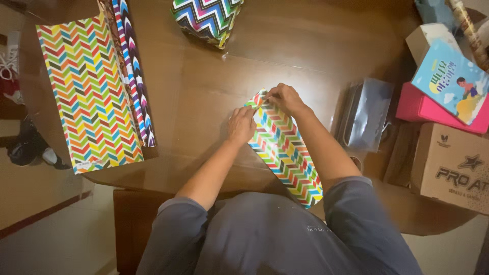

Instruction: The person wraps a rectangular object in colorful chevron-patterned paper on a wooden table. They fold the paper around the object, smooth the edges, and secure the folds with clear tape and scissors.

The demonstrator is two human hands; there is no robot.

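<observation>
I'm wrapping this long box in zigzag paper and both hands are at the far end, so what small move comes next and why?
Probably press the far end flap flat with the left hand while the right hand pinches it, since the long box in multicoloured zigzag paper looks covered along its length and only that end seems loose.

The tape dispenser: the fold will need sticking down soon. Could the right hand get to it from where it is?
Probably yes: the clear tape dispenser sits just beside the right hand, bare wooden table between them, though the hand is pinching the wrapped box.
</observation>
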